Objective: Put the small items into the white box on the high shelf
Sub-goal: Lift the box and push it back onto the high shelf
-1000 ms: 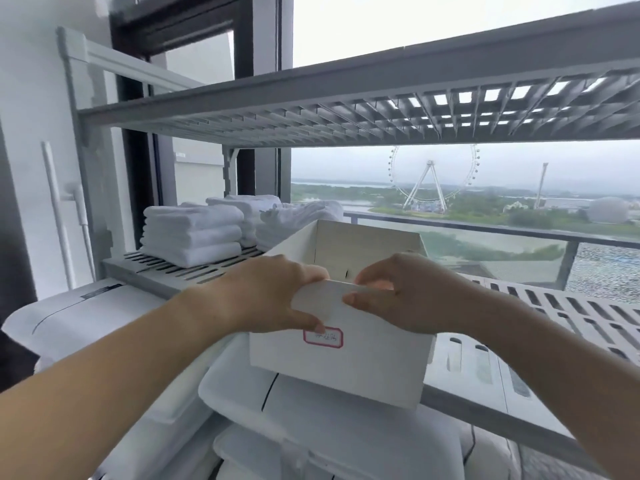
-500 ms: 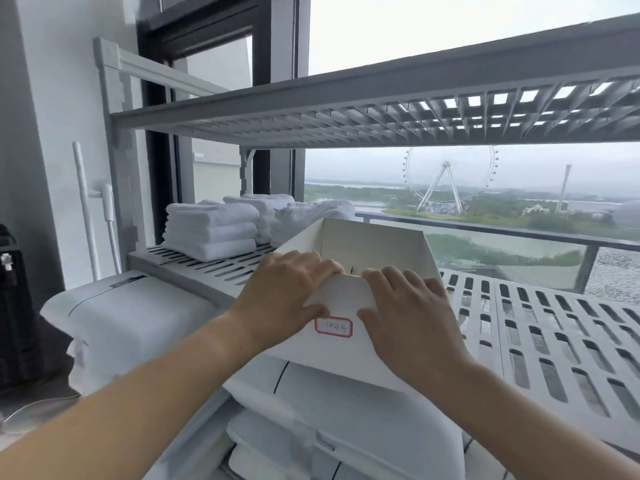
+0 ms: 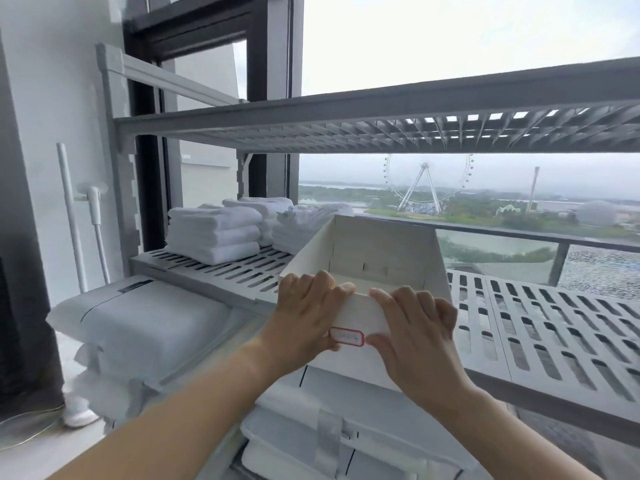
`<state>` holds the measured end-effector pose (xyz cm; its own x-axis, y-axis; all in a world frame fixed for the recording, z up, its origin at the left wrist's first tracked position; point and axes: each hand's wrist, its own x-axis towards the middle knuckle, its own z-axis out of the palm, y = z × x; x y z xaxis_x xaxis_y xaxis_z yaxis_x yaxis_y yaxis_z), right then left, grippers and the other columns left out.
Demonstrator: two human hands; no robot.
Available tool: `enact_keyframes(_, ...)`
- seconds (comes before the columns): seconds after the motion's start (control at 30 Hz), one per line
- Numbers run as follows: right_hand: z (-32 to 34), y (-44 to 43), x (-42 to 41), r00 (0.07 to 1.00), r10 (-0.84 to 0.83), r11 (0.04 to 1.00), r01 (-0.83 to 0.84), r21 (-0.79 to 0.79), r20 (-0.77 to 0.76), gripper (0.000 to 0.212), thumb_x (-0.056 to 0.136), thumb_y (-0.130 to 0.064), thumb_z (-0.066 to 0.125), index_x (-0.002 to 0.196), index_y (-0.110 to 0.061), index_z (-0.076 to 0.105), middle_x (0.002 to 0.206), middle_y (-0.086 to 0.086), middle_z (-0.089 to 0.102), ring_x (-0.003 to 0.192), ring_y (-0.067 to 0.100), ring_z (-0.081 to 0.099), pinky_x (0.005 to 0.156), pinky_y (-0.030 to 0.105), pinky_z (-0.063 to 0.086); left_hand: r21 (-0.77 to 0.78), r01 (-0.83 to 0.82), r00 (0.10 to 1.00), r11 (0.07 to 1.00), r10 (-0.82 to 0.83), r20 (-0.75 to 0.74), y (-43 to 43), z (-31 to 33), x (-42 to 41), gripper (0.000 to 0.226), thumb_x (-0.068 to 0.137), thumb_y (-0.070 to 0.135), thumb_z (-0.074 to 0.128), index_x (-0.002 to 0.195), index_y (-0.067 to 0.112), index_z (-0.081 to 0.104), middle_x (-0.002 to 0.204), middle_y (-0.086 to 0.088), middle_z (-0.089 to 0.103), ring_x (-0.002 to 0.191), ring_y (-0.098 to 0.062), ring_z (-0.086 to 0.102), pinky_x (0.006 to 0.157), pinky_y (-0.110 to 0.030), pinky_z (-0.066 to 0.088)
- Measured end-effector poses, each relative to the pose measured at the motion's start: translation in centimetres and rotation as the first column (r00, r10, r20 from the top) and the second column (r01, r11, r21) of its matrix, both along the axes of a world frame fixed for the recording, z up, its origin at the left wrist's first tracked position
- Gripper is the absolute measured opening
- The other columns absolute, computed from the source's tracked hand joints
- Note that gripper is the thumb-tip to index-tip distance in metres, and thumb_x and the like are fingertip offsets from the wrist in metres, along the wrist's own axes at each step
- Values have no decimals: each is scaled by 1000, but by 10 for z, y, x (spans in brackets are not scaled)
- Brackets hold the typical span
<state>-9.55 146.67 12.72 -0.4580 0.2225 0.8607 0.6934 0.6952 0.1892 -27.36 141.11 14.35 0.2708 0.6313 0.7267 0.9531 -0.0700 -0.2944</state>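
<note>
The open white box [image 3: 381,251] sits on the slatted grey shelf [image 3: 540,327], its near end overhanging the shelf's front edge. A red-bordered label [image 3: 346,337] is stuck on its front wall. My left hand [image 3: 308,313] grips the front wall from the left, fingers over the top rim and thumb beside the label. My right hand [image 3: 415,327] holds the same wall from the right, fingers curled over the rim. The part of the box's inside that I can see is bare; no small items are in view.
Folded white towels [image 3: 214,233] are stacked at the shelf's left rear. Another slatted shelf [image 3: 381,126] hangs above. White wrapped pillows [image 3: 145,320] are piled below and left of the box. Behind the shelving is a window with a black frame [image 3: 273,64].
The box has slid further back onto the shelf, and both hands followed it forward, keeping their grip on the front wall. The view has shifted so the shelving sits more to the right.
</note>
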Motion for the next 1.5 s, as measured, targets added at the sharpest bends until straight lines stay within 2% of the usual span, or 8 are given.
enact_keyframes(0.37,23,-68,-62,990,144,989,-143,-24,8,63,56,-29,84,107,-18,49,90,0,58,83,17,39,75,30,22,31,-7,999,1000,6,32,-86,11,-67,89,45,44,84,118,19,40,98,-6,54,85,-19,35,75,-35,26)
enact_keyframes(0.57,32,-118,-131,971,240,971,-240,3,-6,65,55,-30,85,107,-19,49,90,-1,58,84,17,40,74,31,22,24,-114,993,993,113,16,-151,18,-130,87,52,44,83,121,19,37,103,-6,52,90,-21,37,79,-36,28)
enact_keyframes(0.9,62,-178,-249,905,424,904,-422,66,-34,63,56,-34,84,106,-18,51,91,-1,59,83,15,40,73,29,21,94,-285,956,954,290,-44,-243,55,-226,89,46,44,85,116,17,38,101,-5,49,89,-20,37,78,-35,23)
enact_keyframes(1.03,79,-185,-291,890,455,887,-451,96,-25,60,58,-35,82,107,-17,54,95,-2,59,85,17,40,74,29,22,140,-350,931,926,360,-55,-254,75,-262,87,41,46,87,109,13,43,95,-7,54,83,-25,49,78,-37,31)
enact_keyframes(1.1,88,-185,-312,890,456,885,-451,119,-18,60,58,-37,82,107,-18,54,94,-2,59,85,17,40,75,30,24,145,-358,927,922,370,-67,-255,84,-279,86,38,46,88,104,10,47,93,-8,54,77,-26,53,72,-38,42)
enact_keyframes(1.17,96,-182,-334,891,453,882,-447,147,-11,60,56,-37,82,105,-17,56,92,-2,59,83,17,41,76,29,27,147,-366,922,919,379,-74,-254,92,-296,83,36,45,89,99,7,50,90,-9,56,74,-25,54,65,-35,46)
enact_keyframes(1.33,109,-169,-388,890,456,874,-445,195,-10,60,50,-36,86,100,-15,61,88,-1,60,76,21,56,72,28,31,191,-408,895,893,432,-109,-244,105,-340,79,34,46,89,93,5,57,86,-7,58,69,-23,56,59,-32,46)
enact_keyframes(1.5,133,-146,-432,867,497,848,-476,233,-41,56,52,-36,85,98,-15,60,86,-2,59,74,20,57,73,28,30,247,-395,882,885,440,-167,-229,125,-383,85,37,48,87,101,10,47,90,-6,56,73,-22,53,64,-31,44)
